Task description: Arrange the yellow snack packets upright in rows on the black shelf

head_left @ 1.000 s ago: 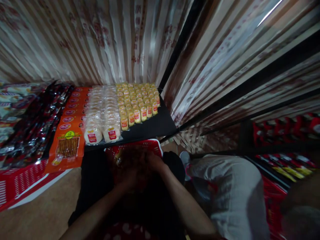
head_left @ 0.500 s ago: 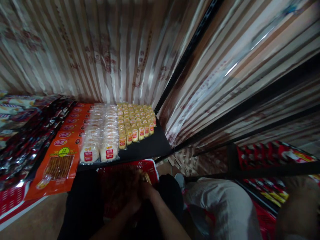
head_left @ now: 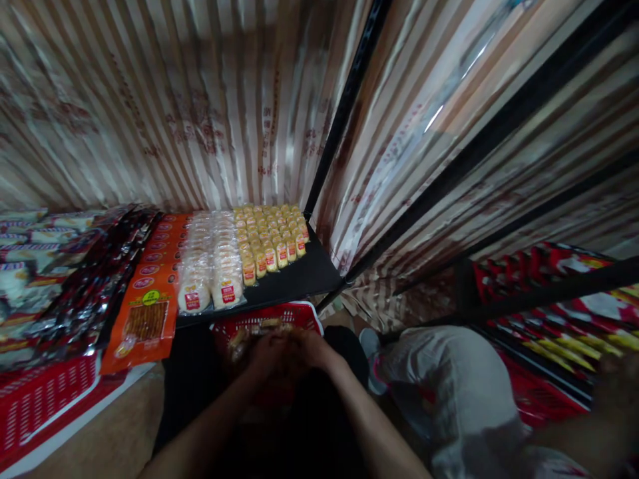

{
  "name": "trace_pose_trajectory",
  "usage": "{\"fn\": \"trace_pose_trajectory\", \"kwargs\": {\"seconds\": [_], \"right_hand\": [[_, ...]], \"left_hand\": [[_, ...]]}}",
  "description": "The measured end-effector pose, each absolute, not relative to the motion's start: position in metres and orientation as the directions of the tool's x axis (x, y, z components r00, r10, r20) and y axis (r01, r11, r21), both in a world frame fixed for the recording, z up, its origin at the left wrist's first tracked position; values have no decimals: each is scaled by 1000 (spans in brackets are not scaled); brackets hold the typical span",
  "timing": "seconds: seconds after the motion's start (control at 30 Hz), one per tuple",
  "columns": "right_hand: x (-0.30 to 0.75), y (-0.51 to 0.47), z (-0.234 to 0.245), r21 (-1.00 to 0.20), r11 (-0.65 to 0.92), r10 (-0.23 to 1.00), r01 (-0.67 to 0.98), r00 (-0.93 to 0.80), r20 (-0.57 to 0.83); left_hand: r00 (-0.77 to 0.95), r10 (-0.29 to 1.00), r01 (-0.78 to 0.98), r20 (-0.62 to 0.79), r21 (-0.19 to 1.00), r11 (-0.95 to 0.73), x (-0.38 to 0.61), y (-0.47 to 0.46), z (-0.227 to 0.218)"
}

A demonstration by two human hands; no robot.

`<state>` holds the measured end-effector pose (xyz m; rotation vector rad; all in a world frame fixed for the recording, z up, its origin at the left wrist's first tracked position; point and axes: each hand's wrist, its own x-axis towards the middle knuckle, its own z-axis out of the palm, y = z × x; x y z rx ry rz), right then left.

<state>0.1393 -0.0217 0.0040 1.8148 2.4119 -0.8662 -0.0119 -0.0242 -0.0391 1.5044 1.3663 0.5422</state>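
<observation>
Both of my hands are down in a red plastic basket (head_left: 304, 310) between my knees. My left hand (head_left: 268, 354) and my right hand (head_left: 308, 347) are close together, over small wrapped packets (head_left: 239, 343) in the basket. Shadow and blur hide the fingers, so whether they grip a packet cannot be made out. Just beyond, on a black shelf (head_left: 299, 276), small yellow-wrapped cakes (head_left: 272, 243) stand in rows. Beside them are two rows of clear-wrapped round white cakes (head_left: 227, 290).
Orange snack bags (head_left: 144, 316), dark shiny packets (head_left: 94, 293) and white packets (head_left: 24, 279) line the shelf leftward. Another red basket (head_left: 50, 399) is below. A co-worker's pale trouser leg (head_left: 459, 379) and blurred hand (head_left: 612, 392) are at right, near red packets (head_left: 539, 273). Striped curtains hang behind.
The view has shifted, with the right-hand shelf now higher in it. My hands have come apart slightly, and more of the packets in the basket show. The co-worker's hand is lower in view.
</observation>
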Motion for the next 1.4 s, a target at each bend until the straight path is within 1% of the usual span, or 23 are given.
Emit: {"fn": "trace_pose_trajectory", "kwargs": {"seconds": [0.03,0.1,0.2,0.27,0.37,0.43,0.57,0.67,0.73,0.77,0.83,0.87,0.93,0.97,1.03,1.1,1.2,1.3,1.4], "right_hand": [[140,-22,13,-449,174,895,876,-331,-299],[140,-22,29,-480,174,919,860,-317,-233],[139,-22,50,-543,156,940,825,-293,-175],[139,-24,60,-590,139,960,795,-254,-118],[141,-28,69,-626,134,978,768,-204,-41],[143,-30,72,-638,139,981,757,-195,-19],[148,-31,73,-703,142,987,697,-157,44],[152,-28,66,-789,93,994,608,-7,112],[152,-25,59,-877,22,981,481,158,112],[151,-23,56,-924,-19,967,382,240,79],[147,-18,52,-989,-90,940,121,338,-44],[144,-15,50,-993,-115,927,-23,356,-116],[138,-10,49,-956,-131,905,-262,363,-223],[136,-7,49,-933,-120,895,-340,370,-250],[133,-1,48,-901,-80,876,-426,402,-268],[135,7,46,-892,-44,870,-449,422,-256],[145,21,40,-917,-43,884,-396,412,-220],[157,34,33,-965,-49,893,-256,422,-157],[166,43,27,-998,-39,886,-55,460,-60]], "left_hand": [[232,929,470,-289,869,153,-16,-21,-32],[163,948,350,-275,914,205,-22,-15,-14],[116,926,209,-360,920,331,-26,-10,16],[104,915,95,-390,920,381,-26,-8,33],[112,925,-73,-364,925,373,-24,-8,50],[129,927,-147,-353,918,370,-22,-6,57],[163,922,-226,-351,897,381,-20,-1,65],[168,921,-251,-352,888,386,-17,4,71],[165,918,-264,-361,881,393,-14,6,73],[156,919,-273,-362,878,393,-11,7,74],[129,926,-287,-354,881,376,-4,9,74],[113,932,-291,-345,885,364,0,9,73],[92,941,-290,-326,895,338,11,9,70],[89,945,-284,-315,901,328,17,10,67],[86,956,-252,-281,922,294,29,12,61],[68,973,-166,-222,959,230,39,18,54],[51,991,-22,-126,992,127,51,32,45],[85,988,42,-129,991,126,61,49,40],[70,988,111,-136,986,127,72,65,40]]}}
